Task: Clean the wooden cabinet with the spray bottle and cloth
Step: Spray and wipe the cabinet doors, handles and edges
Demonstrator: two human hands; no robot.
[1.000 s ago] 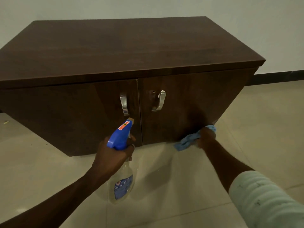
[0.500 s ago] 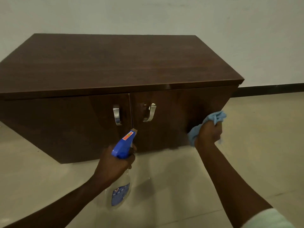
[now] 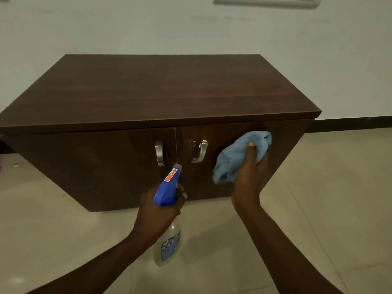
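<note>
On the tiled floor (image 3: 318,209), against the wall, the wooden cabinet (image 3: 157,92) is seen with both doors shut. A blue cloth (image 3: 237,155) is bunched in the right hand (image 3: 250,177), fingers clamped on it, before the right door. The spray bottle (image 3: 167,219) is gripped by the left hand (image 3: 159,213), nozzle toward the doors.

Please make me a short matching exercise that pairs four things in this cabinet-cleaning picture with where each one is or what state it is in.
Column one:
1. spray bottle
2. blue cloth
3. left door handle
4. cabinet top

Column two:
a. bunched in the right hand, held at the right door
b. bare dark wood, nothing on it
c. held in the left hand, nozzle aimed at the doors
d. fixed upright beside the gap between the doors

Pairs: 1-c, 2-a, 3-d, 4-b
</note>
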